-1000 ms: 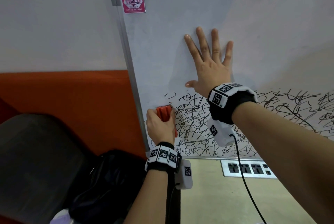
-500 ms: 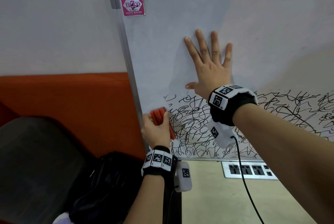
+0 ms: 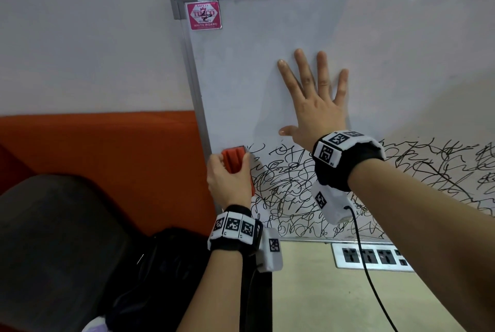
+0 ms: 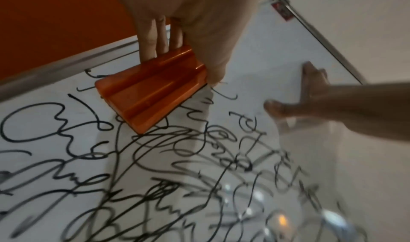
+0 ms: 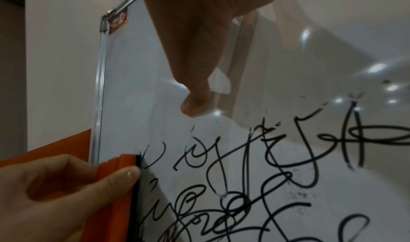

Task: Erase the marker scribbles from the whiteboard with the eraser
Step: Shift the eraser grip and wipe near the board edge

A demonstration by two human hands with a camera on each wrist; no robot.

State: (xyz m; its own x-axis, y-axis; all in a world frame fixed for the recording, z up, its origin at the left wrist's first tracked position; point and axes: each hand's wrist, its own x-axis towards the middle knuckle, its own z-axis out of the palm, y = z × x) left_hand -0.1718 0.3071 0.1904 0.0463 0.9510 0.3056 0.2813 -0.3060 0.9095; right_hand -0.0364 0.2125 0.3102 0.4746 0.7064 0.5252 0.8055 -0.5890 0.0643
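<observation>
A whiteboard (image 3: 267, 69) with a metal frame leans against the wall; black marker scribbles (image 3: 289, 197) fill its lower band, and its upper part is wiped. My left hand (image 3: 227, 179) grips an orange eraser (image 3: 233, 159) pressed flat on the board by the left frame, at the top left corner of the scribbles. The left wrist view shows the eraser (image 4: 150, 91) between fingers and thumb, over the scribbles (image 4: 155, 175). My right hand (image 3: 316, 101) lies flat on the board above the scribbles, fingers spread. In the right wrist view its thumb (image 5: 195, 103) touches the board near the eraser (image 5: 119, 189).
An orange sofa back (image 3: 101, 160) and a dark cushion (image 3: 53, 238) stand left of the board. A black bag (image 3: 166, 264) lies below my left wrist. A socket strip (image 3: 372, 255) is set in the beige surface under the board. A black cable (image 3: 375, 291) hangs from my right wrist.
My left hand has slid the eraser left and up along the top edge of the scribbles to the board's left frame. The right hand has stayed flat on the board.
</observation>
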